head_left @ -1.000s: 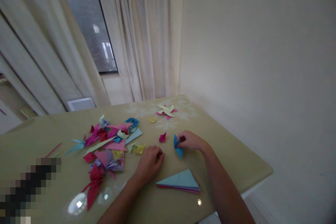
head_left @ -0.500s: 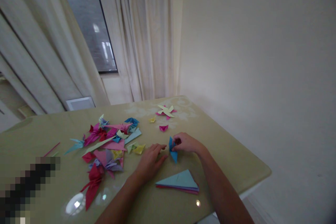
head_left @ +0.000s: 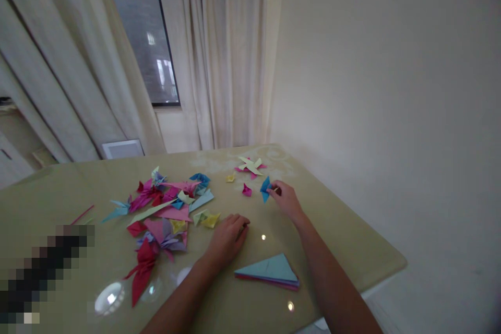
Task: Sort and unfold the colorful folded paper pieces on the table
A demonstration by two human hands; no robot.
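right grip pinches folded blue paper with pointed ends

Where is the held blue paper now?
In the head view, just right of centre, the blue paper is pinched in the right hand, right of the lone magenta piece.

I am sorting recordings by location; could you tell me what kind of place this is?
Probably a room in a home: long curtains hang by a window, and folded paper pieces lie on a table.

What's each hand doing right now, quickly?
Left hand: loosely curled, partly open, holding nothing visible.
Right hand: closed, pinching the blue folded paper.
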